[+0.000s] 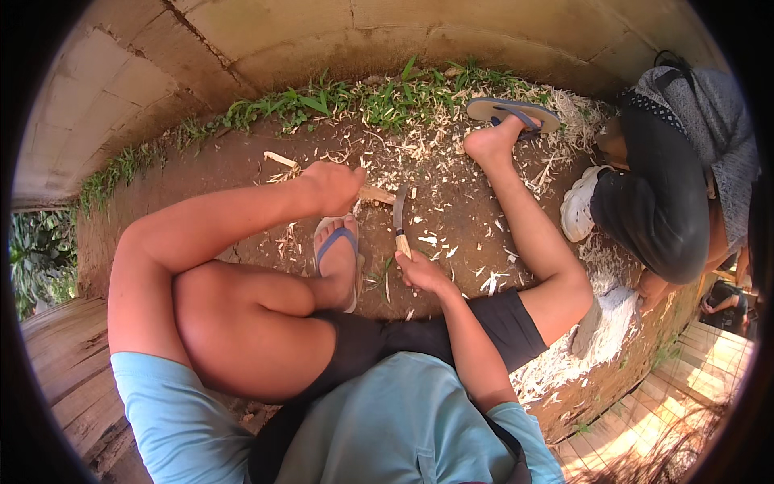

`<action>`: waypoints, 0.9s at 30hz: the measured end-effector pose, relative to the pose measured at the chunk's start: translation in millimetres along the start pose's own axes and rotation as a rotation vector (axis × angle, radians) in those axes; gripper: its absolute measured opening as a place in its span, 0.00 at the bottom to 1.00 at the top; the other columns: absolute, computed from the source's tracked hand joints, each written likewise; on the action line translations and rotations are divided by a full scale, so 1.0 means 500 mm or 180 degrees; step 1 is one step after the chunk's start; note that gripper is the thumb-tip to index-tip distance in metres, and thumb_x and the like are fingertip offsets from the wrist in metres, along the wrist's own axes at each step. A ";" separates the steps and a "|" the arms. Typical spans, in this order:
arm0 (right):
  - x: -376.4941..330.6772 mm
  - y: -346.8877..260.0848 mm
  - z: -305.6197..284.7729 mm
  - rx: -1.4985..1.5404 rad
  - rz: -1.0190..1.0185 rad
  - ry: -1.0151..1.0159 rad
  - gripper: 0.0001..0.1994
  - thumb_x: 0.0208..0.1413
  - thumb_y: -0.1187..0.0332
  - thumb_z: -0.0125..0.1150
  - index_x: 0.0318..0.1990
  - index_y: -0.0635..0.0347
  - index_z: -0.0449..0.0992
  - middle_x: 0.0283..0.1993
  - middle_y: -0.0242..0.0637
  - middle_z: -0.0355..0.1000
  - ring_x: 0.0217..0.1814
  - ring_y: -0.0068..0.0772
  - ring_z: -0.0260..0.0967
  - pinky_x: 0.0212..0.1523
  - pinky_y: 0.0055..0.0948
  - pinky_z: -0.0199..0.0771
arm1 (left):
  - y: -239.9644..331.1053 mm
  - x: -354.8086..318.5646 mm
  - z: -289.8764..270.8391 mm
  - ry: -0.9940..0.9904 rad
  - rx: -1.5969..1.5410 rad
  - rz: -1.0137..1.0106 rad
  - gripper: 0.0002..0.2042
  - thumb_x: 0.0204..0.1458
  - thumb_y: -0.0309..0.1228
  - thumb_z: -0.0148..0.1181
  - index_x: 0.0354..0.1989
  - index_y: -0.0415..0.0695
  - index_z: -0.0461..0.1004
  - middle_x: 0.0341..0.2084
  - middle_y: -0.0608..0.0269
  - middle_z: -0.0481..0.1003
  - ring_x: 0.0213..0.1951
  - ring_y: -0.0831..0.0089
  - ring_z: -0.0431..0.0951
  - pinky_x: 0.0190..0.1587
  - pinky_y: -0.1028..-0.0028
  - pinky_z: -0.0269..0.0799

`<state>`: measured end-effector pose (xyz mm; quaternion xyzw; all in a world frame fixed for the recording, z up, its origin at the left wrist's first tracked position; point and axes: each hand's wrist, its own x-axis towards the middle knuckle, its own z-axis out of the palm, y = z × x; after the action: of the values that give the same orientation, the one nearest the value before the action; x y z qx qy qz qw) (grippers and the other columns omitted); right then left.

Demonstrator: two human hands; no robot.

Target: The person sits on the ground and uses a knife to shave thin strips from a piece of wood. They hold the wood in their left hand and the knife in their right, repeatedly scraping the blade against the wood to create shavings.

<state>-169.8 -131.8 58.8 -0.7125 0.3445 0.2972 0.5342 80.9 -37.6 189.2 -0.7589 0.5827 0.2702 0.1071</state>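
Observation:
My left hand (334, 187) is closed around a pale piece of wood (377, 194), whose end sticks out to the right of the fist. On the fist's other side a pale stick end (280, 159) shows; I cannot tell whether it belongs to the same piece. My right hand (421, 271) grips the wooden handle of a knife (400, 211) with a slightly curved metal blade. The blade points away from me and meets or crosses the wood's right end. Below the wood is my sandalled left foot (337, 250).
Wood shavings (435, 161) lie scattered over the dirt ground (451, 278). Green plants (322, 101) grow along a wall (403, 40) at the back. Another person (661, 177) in dark trousers sits at the right. My other sandal (516, 113) is far right; planks (685, 379) lie lower right.

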 end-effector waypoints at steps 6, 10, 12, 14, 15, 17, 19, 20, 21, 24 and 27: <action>-0.056 -0.018 -0.006 -0.1043 0.0056 0.1034 0.21 0.62 0.54 0.44 0.47 0.67 0.64 0.36 0.61 0.73 0.41 0.62 0.72 0.44 0.53 0.69 | 0.012 0.043 0.014 -0.0241 -0.0098 0.0135 0.15 0.53 0.36 0.52 0.42 0.37 0.66 0.28 0.46 0.77 0.34 0.48 0.79 0.37 0.54 0.73; -0.065 -0.042 -0.021 -0.0936 -0.0168 0.1203 0.20 0.61 0.55 0.47 0.50 0.64 0.64 0.35 0.59 0.74 0.41 0.62 0.72 0.44 0.52 0.69 | 0.001 0.001 -0.017 -0.0129 -0.0092 0.0362 0.15 0.52 0.34 0.52 0.44 0.38 0.62 0.26 0.46 0.76 0.33 0.48 0.78 0.35 0.54 0.73; -0.068 -0.033 -0.028 -0.0678 -0.0177 0.1388 0.20 0.59 0.56 0.50 0.53 0.60 0.64 0.35 0.56 0.74 0.42 0.61 0.72 0.44 0.50 0.68 | 0.013 0.014 -0.028 -0.0180 -0.0021 0.0480 0.18 0.48 0.33 0.59 0.44 0.39 0.62 0.28 0.47 0.77 0.36 0.50 0.79 0.37 0.57 0.74; -0.099 -0.055 -0.043 -0.0483 -0.0325 0.1311 0.20 0.59 0.58 0.51 0.54 0.59 0.64 0.32 0.52 0.74 0.38 0.53 0.73 0.41 0.45 0.70 | 0.014 0.021 -0.024 -0.0203 0.0073 0.0591 0.20 0.45 0.32 0.63 0.43 0.39 0.62 0.29 0.47 0.77 0.37 0.51 0.79 0.37 0.58 0.75; -0.126 -0.075 -0.054 -0.0385 -0.0406 0.1263 0.20 0.59 0.59 0.52 0.54 0.59 0.64 0.31 0.50 0.74 0.36 0.49 0.74 0.40 0.42 0.71 | 0.011 0.026 -0.019 -0.0202 0.0143 0.0660 0.20 0.45 0.32 0.63 0.43 0.39 0.62 0.28 0.48 0.77 0.36 0.51 0.79 0.37 0.58 0.75; -0.236 -0.160 -0.091 0.0457 -0.0800 0.1142 0.20 0.61 0.58 0.53 0.54 0.61 0.64 0.31 0.41 0.73 0.33 0.33 0.73 0.37 0.31 0.71 | 0.006 0.024 -0.003 -0.0184 0.0230 0.0699 0.21 0.44 0.31 0.64 0.43 0.39 0.62 0.27 0.48 0.77 0.35 0.52 0.79 0.35 0.58 0.75; -0.300 -0.178 -0.096 0.0885 -0.1915 0.1934 0.20 0.61 0.61 0.53 0.56 0.62 0.62 0.31 0.39 0.72 0.32 0.26 0.70 0.33 0.26 0.69 | 0.009 0.021 -0.017 -0.0071 0.0374 0.0805 0.21 0.44 0.31 0.64 0.42 0.39 0.62 0.26 0.49 0.77 0.34 0.53 0.80 0.33 0.58 0.75; -0.326 -0.183 -0.095 0.1141 -0.2395 0.2208 0.21 0.61 0.62 0.53 0.57 0.62 0.61 0.32 0.38 0.71 0.31 0.23 0.68 0.31 0.24 0.68 | 0.006 0.024 -0.010 0.0016 0.0452 0.0825 0.21 0.43 0.31 0.65 0.42 0.39 0.62 0.25 0.51 0.77 0.32 0.54 0.80 0.31 0.58 0.75; -0.297 -0.178 -0.081 0.1626 -0.2984 0.2447 0.20 0.62 0.61 0.52 0.55 0.63 0.60 0.31 0.36 0.69 0.28 0.20 0.64 0.28 0.20 0.65 | 0.004 0.023 -0.005 -0.0019 0.0453 0.0824 0.21 0.42 0.31 0.65 0.42 0.39 0.63 0.25 0.51 0.77 0.32 0.54 0.80 0.31 0.59 0.75; -0.150 -0.097 -0.033 0.1845 -0.3541 0.3304 0.18 0.63 0.56 0.51 0.50 0.61 0.59 0.28 0.36 0.67 0.19 0.20 0.58 0.20 0.19 0.60 | 0.019 0.023 -0.025 0.0000 0.0507 0.0850 0.21 0.42 0.31 0.65 0.42 0.39 0.63 0.25 0.52 0.78 0.32 0.54 0.80 0.31 0.60 0.76; -0.023 0.044 0.009 -0.0708 -0.0556 0.1794 0.15 0.64 0.57 0.47 0.46 0.60 0.61 0.26 0.43 0.71 0.25 0.37 0.69 0.27 0.35 0.68 | 0.028 0.022 -0.032 0.0049 0.0582 0.0972 0.19 0.43 0.31 0.63 0.41 0.39 0.63 0.24 0.52 0.77 0.31 0.54 0.80 0.30 0.60 0.75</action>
<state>-194.5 -129.8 54.6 -0.8477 0.3819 0.0769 0.3600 74.1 -58.7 198.8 -0.6507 0.7142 0.2234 0.1289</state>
